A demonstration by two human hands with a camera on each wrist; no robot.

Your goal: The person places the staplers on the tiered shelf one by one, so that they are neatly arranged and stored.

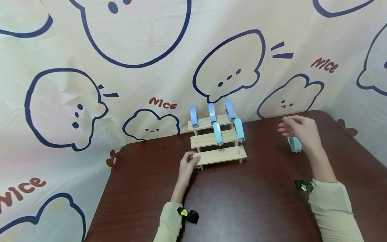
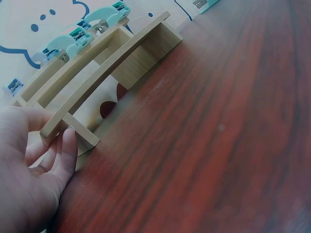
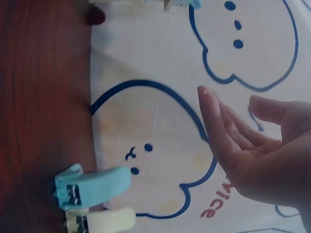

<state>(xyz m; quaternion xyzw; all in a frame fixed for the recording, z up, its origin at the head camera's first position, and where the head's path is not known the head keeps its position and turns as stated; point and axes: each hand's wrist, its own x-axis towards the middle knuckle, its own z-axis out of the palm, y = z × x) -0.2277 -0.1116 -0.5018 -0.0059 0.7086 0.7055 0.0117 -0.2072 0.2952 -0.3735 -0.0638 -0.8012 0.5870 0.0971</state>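
Note:
A three-tier wooden rack (image 1: 220, 155) stands near the back of the table. My left hand (image 1: 186, 166) grips the left end of its lowest board, fingers curled round the edge in the left wrist view. Three blue staplers, one at the left (image 1: 194, 116), stand along the top tier. On the middle tier are two teal staplers, one near its centre (image 1: 218, 133) and one at its right (image 1: 239, 129). My right hand (image 1: 302, 129), fingers loosely extended and holding nothing, hovers over a teal stapler (image 3: 95, 187) on the table. Beside that one sits a cream stapler (image 3: 104, 221).
The dark red-brown table (image 1: 242, 195) ends at the back against a pale cloth (image 1: 145, 84) printed with cartoon figures. Both wrists wear black camera straps, the left one (image 1: 191, 215) close to the tabletop.

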